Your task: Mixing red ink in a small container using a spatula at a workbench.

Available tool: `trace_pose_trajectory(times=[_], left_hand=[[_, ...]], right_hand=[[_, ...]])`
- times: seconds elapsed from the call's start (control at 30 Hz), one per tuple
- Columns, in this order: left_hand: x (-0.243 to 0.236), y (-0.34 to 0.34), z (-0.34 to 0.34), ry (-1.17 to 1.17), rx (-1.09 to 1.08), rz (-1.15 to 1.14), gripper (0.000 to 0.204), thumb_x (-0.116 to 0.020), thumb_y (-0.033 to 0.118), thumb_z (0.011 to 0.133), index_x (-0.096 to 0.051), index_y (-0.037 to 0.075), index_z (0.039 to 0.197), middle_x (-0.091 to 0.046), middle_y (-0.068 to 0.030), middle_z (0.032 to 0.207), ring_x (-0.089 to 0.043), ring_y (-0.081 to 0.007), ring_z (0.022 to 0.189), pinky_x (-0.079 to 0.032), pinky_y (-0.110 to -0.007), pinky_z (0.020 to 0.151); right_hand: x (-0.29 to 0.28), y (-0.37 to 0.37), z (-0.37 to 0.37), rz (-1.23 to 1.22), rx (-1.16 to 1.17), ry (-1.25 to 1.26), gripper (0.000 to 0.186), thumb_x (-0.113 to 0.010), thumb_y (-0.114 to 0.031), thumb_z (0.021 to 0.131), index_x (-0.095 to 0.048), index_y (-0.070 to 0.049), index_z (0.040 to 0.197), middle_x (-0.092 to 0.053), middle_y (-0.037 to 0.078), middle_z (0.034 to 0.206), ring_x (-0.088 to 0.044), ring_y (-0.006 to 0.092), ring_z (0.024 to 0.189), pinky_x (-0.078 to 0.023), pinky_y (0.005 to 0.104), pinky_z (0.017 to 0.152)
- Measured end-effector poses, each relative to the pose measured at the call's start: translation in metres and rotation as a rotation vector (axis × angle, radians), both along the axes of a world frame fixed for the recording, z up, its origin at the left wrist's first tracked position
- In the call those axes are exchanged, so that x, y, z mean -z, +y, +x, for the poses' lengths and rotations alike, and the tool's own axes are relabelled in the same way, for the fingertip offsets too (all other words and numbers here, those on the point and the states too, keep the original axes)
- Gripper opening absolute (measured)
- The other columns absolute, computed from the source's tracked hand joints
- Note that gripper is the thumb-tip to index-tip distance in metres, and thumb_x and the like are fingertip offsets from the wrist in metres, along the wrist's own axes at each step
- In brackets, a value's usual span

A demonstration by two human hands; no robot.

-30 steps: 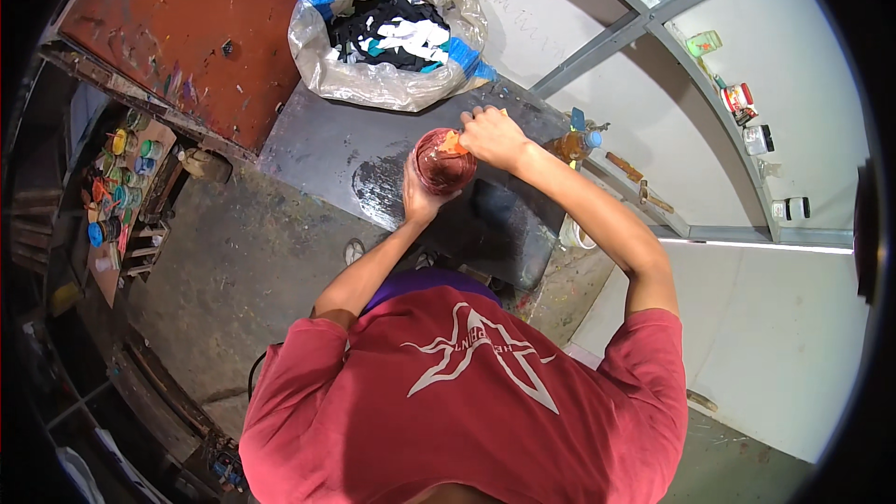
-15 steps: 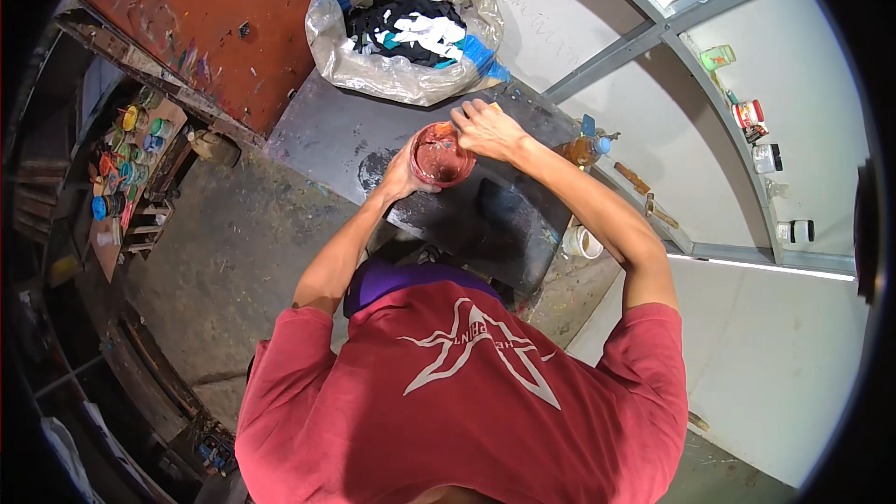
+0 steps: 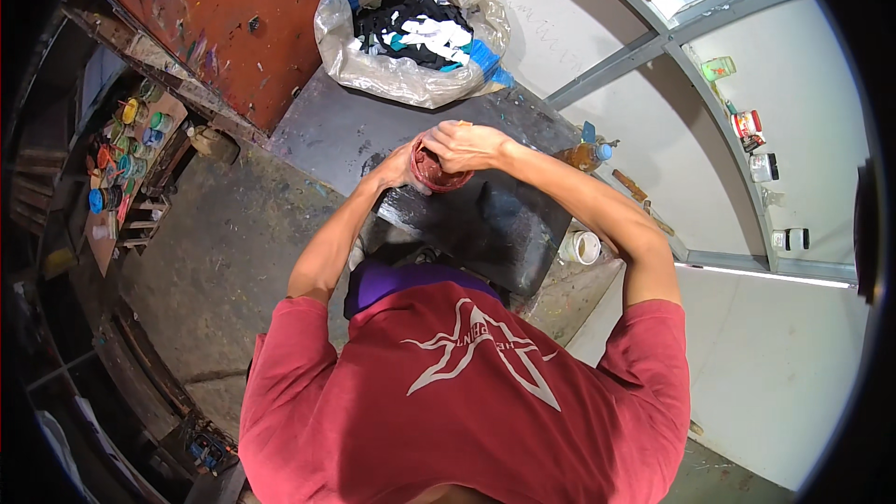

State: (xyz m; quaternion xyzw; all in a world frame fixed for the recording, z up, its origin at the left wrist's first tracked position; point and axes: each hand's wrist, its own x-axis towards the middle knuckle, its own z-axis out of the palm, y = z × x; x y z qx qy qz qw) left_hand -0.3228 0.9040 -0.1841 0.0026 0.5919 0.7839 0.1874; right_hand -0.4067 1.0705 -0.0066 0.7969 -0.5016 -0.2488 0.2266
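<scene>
Over the middle of the dark, paint-stained table [image 3: 336,135], the left hand [image 3: 399,171] has its grip wrapped around the side of a small reddish paint tub [image 3: 439,171], while the right hand [image 3: 469,143] lies clamped across the tub's rim, covering part of the mouth. The tub appears upright, its axis roughly vertical and mouth up toward the camera, though any slight tilt is hard to judge. If either grip slips on a paint-slick wall, the tub could tip and spill across the table toward the near edge.

A single head-worn fisheye camera looks steeply down from close above a person's red-shirted torso [image 3: 457,383], facing a dark worktable [image 3: 327,131].
</scene>
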Motion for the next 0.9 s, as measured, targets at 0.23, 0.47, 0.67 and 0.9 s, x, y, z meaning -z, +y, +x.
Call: trace_pose_trajectory(times=[0.23, 0.47, 0.67, 0.9], left_hand=[[0.004, -0.001, -0.004, -0.026, 0.029, 0.18, 0.112, -0.095, 0.005, 0.054, -0.042, 0.012, 0.153, -0.052, -0.0065, 0.149, -0.052, -0.0219, 0.133, -0.045, -0.04, 0.114], [0.02, 0.005, -0.008, 0.114, 0.015, 0.094, 0.06, -0.043, 0.056, 0.105, -0.04, 0.022, 0.154, -0.048, -0.007, 0.153, -0.054, -0.0325, 0.134, -0.062, -0.06, 0.077], [0.027, 0.004, -0.008, 0.081, 0.014, 0.184, 0.095, -0.079, -0.007, 0.077, -0.033, 0.014, 0.157, -0.045, -0.0094, 0.155, -0.051, -0.0289, 0.136, -0.062, -0.057, 0.086], [0.019, 0.002, -0.017, -0.061, -0.019, 0.243, 0.109, -0.086, -0.004, 0.064, -0.032, 0.013, 0.158, -0.045, -0.0079, 0.155, -0.05, -0.0242, 0.136, -0.055, -0.046, 0.102]], right_hand=[[0.002, 0.031, 0.017, 0.003, 0.089, -0.015, 0.013, -0.061, -0.02, 0.078, -0.067, -0.008, 0.078, -0.057, 0.004, 0.088, -0.06, 0.0201, 0.082, -0.049, 0.0312, 0.068], [-0.032, 0.111, 0.024, -0.005, 0.791, -0.376, 0.035, -0.06, -0.01, 0.087, -0.067, -0.005, 0.121, -0.064, 0.011, 0.095, -0.068, 0.0297, 0.092, -0.056, 0.0423, 0.074], [0.004, 0.12, 0.038, -0.194, 1.218, -0.862, 0.048, -0.06, -0.01, 0.086, -0.062, -0.013, 0.135, -0.071, 0.025, 0.092, -0.069, 0.0419, 0.085, -0.056, 0.0519, 0.078], [0.036, 0.118, 0.074, -0.436, 1.324, -1.195, 0.038, -0.058, -0.007, 0.091, -0.057, -0.013, 0.129, -0.068, 0.026, 0.105, -0.065, 0.0497, 0.093, -0.052, 0.0578, 0.08]])
